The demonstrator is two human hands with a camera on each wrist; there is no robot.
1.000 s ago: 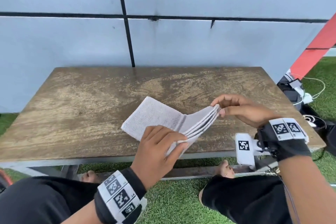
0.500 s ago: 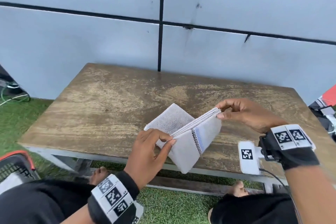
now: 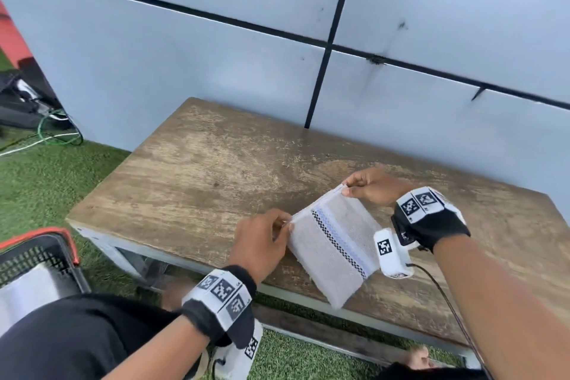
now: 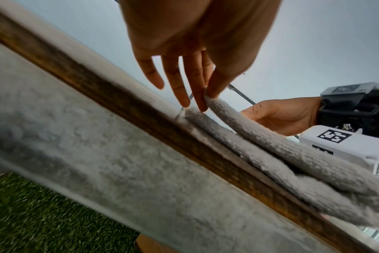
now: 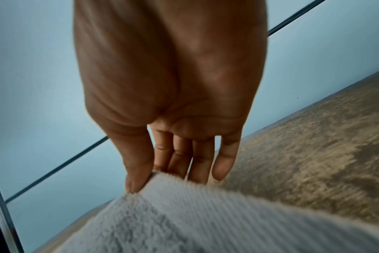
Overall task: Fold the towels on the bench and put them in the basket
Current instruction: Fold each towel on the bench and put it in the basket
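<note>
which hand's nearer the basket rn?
Left. The left hand pinches the towel corner on the side toward the basket, which sits on the grass left of the bench; the right hand pinches the far corner.

A pale grey towel [image 3: 331, 244] is showing a black-and-white checkered stripe beside light blue bands. The bench [image 3: 197, 176] is wearing mottled brown. At eight o'clock, a black basket [image 3: 40, 253] is showing an orange-red rim.
</note>
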